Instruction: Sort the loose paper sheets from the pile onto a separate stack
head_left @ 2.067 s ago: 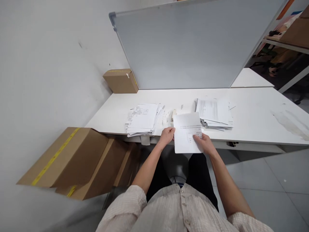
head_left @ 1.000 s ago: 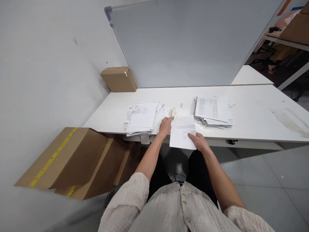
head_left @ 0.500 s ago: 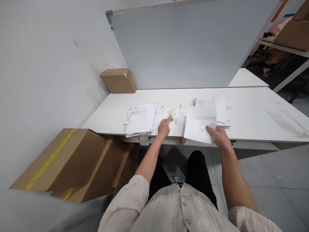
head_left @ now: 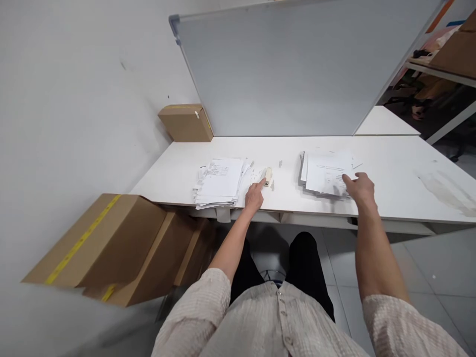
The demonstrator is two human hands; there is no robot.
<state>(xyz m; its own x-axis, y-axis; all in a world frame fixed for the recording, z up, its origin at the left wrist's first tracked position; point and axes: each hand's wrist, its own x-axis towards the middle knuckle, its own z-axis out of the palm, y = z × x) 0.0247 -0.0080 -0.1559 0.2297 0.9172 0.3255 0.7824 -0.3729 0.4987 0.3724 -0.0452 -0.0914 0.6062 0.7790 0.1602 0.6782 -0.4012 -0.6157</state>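
Note:
My left hand (head_left: 254,196) rests at the table's front edge, its index finger stretched out to touch the near end of a small cream-coloured oblong object (head_left: 268,174), whose kind I cannot make out. To its left lies a thick, uneven stack of printed papers (head_left: 223,181). My right hand (head_left: 360,191) is at the right side of a second stack, thumb and index finger apart. Its thumb overlaps the edge of the top printed sheet (head_left: 323,173), which lies over that stack. The other right fingers are partly hidden.
A large whiteboard (head_left: 290,74) stands along the back of the white table (head_left: 390,173). A cardboard box (head_left: 186,124) sits at the back left corner. More taped cartons (head_left: 111,243) are beside the table at lower left. Shelving (head_left: 442,72) with boxes is at far right.
My right hand has moved right and slightly up, and the printed sheet it held now lies on the right stack. My left index finger has stayed on the cream object. The view has shifted slightly.

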